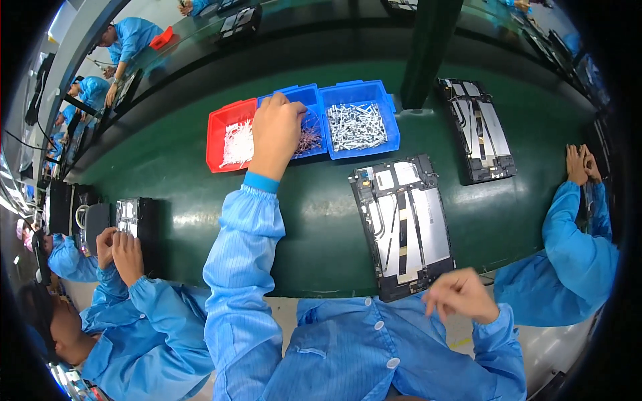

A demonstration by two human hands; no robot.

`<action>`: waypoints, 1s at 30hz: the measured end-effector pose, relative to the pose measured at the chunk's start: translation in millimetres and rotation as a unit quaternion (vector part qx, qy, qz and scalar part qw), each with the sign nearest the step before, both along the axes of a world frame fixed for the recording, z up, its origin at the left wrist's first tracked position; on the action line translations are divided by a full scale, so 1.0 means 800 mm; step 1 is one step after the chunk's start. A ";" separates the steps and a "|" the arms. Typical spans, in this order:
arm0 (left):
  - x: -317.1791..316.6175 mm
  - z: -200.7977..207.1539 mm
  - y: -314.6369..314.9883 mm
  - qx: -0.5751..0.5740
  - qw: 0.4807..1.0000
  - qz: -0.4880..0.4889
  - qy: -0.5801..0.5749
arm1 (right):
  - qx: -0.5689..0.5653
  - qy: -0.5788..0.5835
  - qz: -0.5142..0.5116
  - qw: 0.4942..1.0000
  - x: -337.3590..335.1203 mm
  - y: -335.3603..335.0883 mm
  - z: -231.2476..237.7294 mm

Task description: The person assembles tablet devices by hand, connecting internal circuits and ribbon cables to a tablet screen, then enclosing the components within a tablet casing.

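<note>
My left hand (275, 130) reaches over the middle blue bin (292, 93), which holds small dark brownish parts (309, 138). Its fingers are bent together; whatever they hold is hidden. My right hand (463, 295) hovers by the near right corner of an opened electronic device (428, 224), its fingers loosely bent and apart with nothing seen in them. That device has a black frame, silver plates and dark cables, and lies at the table's near edge.
Beside the middle bin stand a red bin (215, 139) of white pieces and a blue bin (391, 123) of silvery screw-like parts. Another opened device (493, 134) lies far right, near a dark green post (428, 60). Co-workers' hands (120, 250) (580, 164) work on both sides.
</note>
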State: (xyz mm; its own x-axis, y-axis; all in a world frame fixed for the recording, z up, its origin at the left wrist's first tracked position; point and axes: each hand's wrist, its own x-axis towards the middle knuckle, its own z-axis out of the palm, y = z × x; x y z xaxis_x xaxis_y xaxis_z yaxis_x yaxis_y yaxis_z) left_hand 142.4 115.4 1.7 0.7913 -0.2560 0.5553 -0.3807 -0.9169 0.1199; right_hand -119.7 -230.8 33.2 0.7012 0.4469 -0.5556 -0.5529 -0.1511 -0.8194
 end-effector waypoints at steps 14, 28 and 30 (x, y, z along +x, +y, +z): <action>0.028 0.001 0.004 -0.025 0.999 -0.043 -0.011 | -0.166 -0.394 -0.136 0.894 0.100 -0.006 -0.021; -0.193 -0.008 -0.057 -0.542 0.777 -0.052 0.316 | -0.363 -0.536 0.089 0.757 0.207 0.019 -0.041; -0.225 -0.024 -0.082 -0.597 0.709 -0.068 0.369 | -0.360 -0.534 0.094 0.759 0.207 0.025 -0.039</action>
State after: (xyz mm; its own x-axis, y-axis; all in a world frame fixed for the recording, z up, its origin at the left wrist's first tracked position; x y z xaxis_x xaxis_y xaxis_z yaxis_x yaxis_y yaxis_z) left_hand -37.8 49.7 -17.9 0.9923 -0.0528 -0.1117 0.1141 0.0451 0.9924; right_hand 45.5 -210.5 1.9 0.8847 0.4453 0.1380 0.4563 -0.7664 -0.4521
